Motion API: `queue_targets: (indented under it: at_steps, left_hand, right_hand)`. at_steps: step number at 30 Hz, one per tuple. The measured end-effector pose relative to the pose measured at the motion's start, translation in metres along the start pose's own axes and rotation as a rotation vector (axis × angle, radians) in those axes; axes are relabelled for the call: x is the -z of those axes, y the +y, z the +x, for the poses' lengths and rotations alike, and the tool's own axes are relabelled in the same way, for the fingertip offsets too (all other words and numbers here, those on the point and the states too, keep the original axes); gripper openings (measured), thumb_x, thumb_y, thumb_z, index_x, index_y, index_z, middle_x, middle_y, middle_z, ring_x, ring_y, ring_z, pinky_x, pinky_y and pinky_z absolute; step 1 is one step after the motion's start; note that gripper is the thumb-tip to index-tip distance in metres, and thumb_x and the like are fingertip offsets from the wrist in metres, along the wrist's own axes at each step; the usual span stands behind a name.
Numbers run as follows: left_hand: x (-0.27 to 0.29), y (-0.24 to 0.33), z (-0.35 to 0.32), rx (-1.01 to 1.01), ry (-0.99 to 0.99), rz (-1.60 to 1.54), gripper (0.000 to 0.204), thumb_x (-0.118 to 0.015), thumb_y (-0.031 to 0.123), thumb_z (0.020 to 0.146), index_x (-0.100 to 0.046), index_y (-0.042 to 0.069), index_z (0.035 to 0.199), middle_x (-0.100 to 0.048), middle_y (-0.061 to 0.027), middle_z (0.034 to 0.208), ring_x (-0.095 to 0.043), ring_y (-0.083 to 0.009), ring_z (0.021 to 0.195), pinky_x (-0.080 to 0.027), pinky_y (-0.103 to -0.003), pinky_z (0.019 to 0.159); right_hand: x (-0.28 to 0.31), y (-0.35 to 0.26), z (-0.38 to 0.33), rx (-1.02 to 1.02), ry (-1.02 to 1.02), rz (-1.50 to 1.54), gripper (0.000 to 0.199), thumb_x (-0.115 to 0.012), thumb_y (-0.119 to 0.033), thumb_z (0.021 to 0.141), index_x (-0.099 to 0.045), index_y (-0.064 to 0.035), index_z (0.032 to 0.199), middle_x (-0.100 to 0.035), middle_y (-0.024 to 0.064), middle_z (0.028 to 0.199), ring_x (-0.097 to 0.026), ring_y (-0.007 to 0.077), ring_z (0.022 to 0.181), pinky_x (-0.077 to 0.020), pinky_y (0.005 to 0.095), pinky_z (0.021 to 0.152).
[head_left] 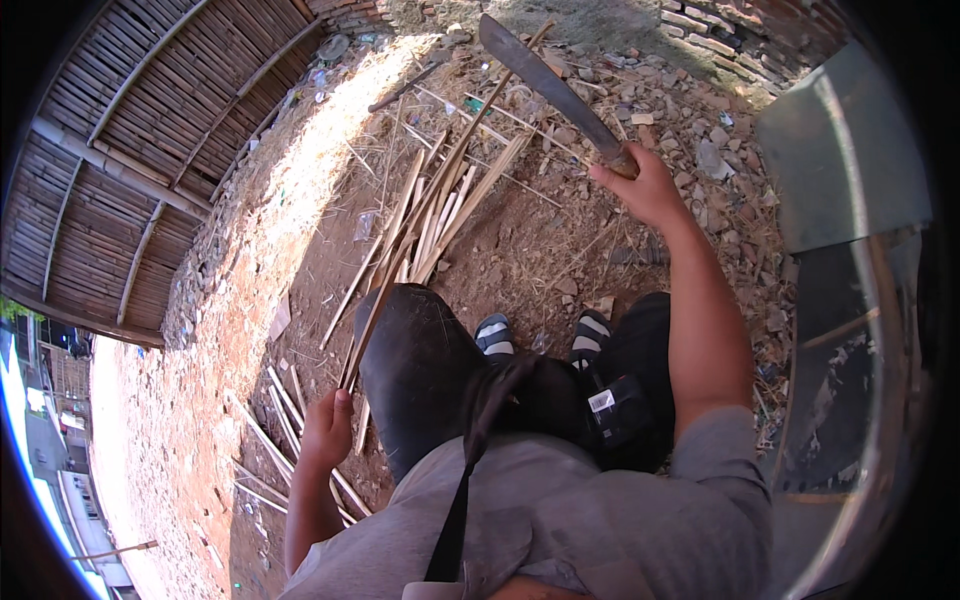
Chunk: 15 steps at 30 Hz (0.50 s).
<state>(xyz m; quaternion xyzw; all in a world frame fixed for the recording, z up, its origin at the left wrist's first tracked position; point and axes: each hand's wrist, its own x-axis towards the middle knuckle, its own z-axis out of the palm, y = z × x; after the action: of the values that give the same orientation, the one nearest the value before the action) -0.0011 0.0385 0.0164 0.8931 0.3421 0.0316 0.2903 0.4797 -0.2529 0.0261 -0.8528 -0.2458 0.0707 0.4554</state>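
Observation:
My right hand [648, 188] is wrapped round the handle of a machete [556, 92], held out at the upper right. Its broad dark blade slants up and to the left, over the stony ground. At the lower left my left hand [328, 430] is closed on the near end of a long bamboo strip [378, 312]. That strip runs up past my left knee and over a pile of split bamboo strips [432, 222]; whether more than one strip is in the hand I cannot tell. Several paler strips [285, 425] lie on the ground beside my left hand.
A woven bamboo wall [130, 130] stands at the upper left. Brick rubble [690, 130] and a brick wall [760, 40] are at the far right, with grey sheet panels [845, 160] along the right side. A dark stick [403, 88] lies beyond the pile. My sandalled feet [495, 335] are below.

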Motion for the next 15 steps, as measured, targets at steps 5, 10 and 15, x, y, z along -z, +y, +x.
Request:
queue_targets:
  at_steps: [5, 10, 15]
  left_hand:
    - [-0.014, -0.006, -0.015, 0.042, -0.007, 0.088, 0.053, -0.039, 0.040, 0.108, -0.056, -0.003, 0.081, -0.058, -0.0263, 0.067, -0.058, -0.0479, 0.065, -0.041, -0.053, 0.060]
    - [-0.026, 0.007, -0.014, -0.028, -0.042, 0.184, 0.048, -0.043, 0.038, 0.107, -0.054, 0.000, 0.079, -0.059, -0.0265, 0.068, -0.060, -0.0505, 0.069, -0.042, -0.057, 0.061]
    - [-0.037, 0.000, -0.014, -0.053, -0.043, 0.198, 0.047, -0.043, 0.039, 0.107, -0.053, 0.001, 0.081, -0.059, -0.0285, 0.070, -0.060, -0.0520, 0.072, -0.042, -0.058, 0.061]
  right_hand:
    - [-0.022, -0.010, -0.009, 0.139, -0.196, -0.072, 0.042, -0.078, -0.030, 0.082, -0.065, 0.0006, 0.108, -0.070, 0.0138, 0.093, -0.069, 0.0262, 0.088, -0.0517, 0.0403, 0.077]
    - [-0.070, -0.028, -0.032, 0.461, -0.340, -0.181, 0.033, -0.076, -0.021, 0.077, -0.065, -0.0050, 0.104, -0.069, 0.0170, 0.094, -0.068, 0.0363, 0.091, -0.0530, 0.0466, 0.077]
    - [-0.095, -0.013, -0.032, 0.529, -0.418, -0.409, 0.028, -0.073, -0.017, 0.076, -0.062, -0.0071, 0.100, -0.069, 0.0175, 0.090, -0.068, 0.0390, 0.090, -0.0536, 0.0497, 0.077]
